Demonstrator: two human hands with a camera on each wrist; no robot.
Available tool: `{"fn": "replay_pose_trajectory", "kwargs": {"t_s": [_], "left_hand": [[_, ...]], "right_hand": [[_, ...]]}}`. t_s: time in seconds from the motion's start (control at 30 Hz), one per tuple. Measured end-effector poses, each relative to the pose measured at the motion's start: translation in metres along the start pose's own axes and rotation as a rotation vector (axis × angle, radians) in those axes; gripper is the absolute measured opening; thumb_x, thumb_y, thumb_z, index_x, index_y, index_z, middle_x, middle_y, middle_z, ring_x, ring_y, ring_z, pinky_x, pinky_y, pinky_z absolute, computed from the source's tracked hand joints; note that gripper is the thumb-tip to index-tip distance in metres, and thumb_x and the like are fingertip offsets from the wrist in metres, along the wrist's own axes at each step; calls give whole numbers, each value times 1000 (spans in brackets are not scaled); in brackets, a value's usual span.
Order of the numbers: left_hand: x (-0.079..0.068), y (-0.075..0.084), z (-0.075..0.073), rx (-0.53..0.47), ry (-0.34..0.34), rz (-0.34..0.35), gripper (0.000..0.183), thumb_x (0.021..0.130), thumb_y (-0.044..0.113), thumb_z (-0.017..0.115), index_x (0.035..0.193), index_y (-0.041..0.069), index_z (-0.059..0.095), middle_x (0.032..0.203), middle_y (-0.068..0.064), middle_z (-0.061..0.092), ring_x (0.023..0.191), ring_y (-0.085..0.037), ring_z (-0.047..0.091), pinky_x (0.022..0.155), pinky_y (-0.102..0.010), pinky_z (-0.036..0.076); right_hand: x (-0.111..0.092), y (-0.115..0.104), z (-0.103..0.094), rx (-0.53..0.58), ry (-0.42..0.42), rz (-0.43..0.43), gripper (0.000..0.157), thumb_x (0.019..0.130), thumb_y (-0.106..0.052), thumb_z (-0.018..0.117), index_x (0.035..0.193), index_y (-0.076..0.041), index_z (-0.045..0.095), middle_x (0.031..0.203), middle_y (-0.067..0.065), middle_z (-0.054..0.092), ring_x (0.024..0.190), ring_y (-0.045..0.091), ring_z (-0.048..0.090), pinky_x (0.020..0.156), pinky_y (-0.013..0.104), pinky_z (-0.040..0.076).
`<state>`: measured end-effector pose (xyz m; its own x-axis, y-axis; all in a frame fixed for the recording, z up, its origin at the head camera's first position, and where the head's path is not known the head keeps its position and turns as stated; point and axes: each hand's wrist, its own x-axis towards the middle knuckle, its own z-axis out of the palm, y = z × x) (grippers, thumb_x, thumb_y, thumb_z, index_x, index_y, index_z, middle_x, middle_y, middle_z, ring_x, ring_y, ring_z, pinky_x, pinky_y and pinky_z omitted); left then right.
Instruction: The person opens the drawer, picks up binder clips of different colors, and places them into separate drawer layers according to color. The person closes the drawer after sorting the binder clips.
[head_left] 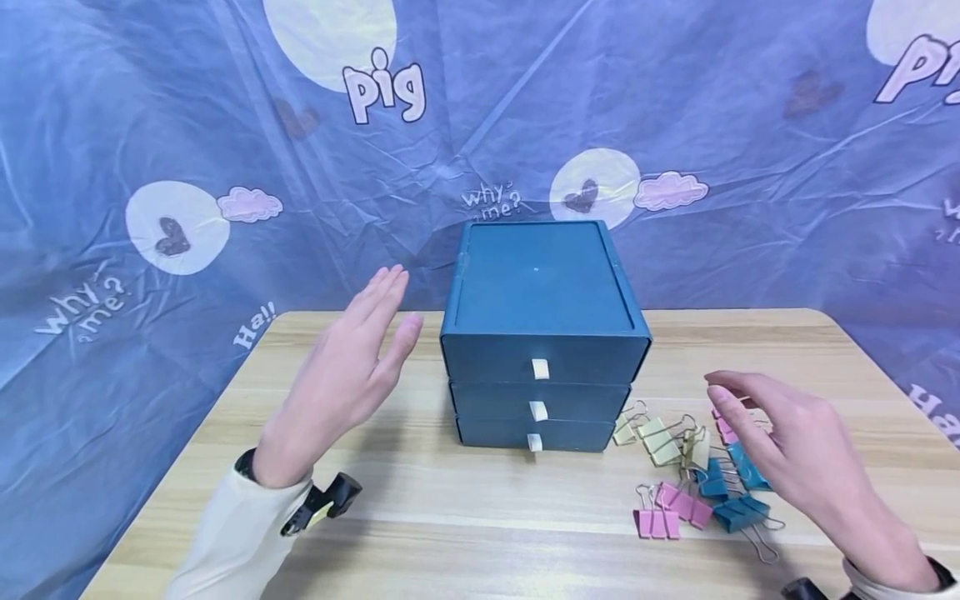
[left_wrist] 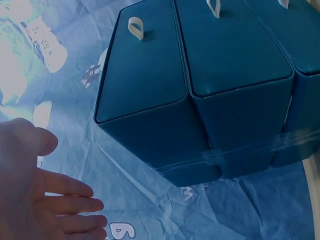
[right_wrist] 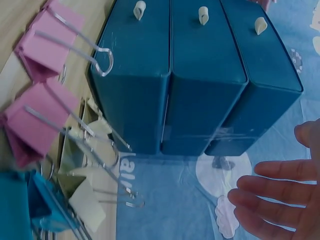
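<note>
A dark blue three-drawer box (head_left: 547, 279) stands on the table, its drawers closed, each front bearing a small white pull tab (head_left: 540, 369). To its left my left hand (head_left: 341, 375) is raised, fingers straight and thumb apart, holding nothing. On the other side my right hand (head_left: 802, 442) hovers over a pile of binder clips, its fingers loosely bent and nothing in them. The pile has pink binder clips (right_wrist: 42, 115), teal binder clips (head_left: 741, 512) and pale yellow binder clips (head_left: 660, 442). Part of the pile is hidden behind the right hand.
The wooden table (head_left: 465, 533) carries the box near its back edge. Behind it hangs a wrinkled blue cloth (head_left: 480, 108) with printed words and hearts. Wrist cameras on black straps sit at both wrists, the left camera (head_left: 341, 496) showing beside the pale sleeve.
</note>
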<state>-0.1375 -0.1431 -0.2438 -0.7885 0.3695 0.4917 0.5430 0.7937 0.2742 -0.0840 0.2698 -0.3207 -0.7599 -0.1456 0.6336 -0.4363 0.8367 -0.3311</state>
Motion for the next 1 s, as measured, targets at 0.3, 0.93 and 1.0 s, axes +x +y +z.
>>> {"fn": "replay_pose_trajectory", "kwargs": {"t_s": [0.3, 0.93, 1.0], "left_hand": [[8, 3, 6, -31, -109, 75, 59, 106, 37, 30, 151, -1, 26, 158, -10, 20, 147, -23, 9, 119, -38, 10], [14, 1, 22, -169, -210, 79, 55, 107, 31, 26, 150, -3, 24, 158, -13, 19, 147, -22, 7, 119, -38, 10], [14, 1, 24, -177, -215, 66, 55, 107, 32, 25, 150, -4, 24, 158, -12, 18, 147, -21, 6, 119, -37, 9]], "right_hand": [[4, -15, 8, 32, 1, -60, 20, 89, -6, 65, 108, -9, 72, 96, 3, 73, 83, 7, 65, 79, 7, 41], [16, -52, 39, 172, -3, -107, 15, 89, -2, 65, 97, -10, 75, 90, -6, 72, 81, 10, 67, 76, 10, 47], [17, -57, 41, 200, -12, -98, 15, 90, -3, 65, 98, -11, 75, 92, -6, 72, 82, 10, 67, 75, 10, 47]]}}
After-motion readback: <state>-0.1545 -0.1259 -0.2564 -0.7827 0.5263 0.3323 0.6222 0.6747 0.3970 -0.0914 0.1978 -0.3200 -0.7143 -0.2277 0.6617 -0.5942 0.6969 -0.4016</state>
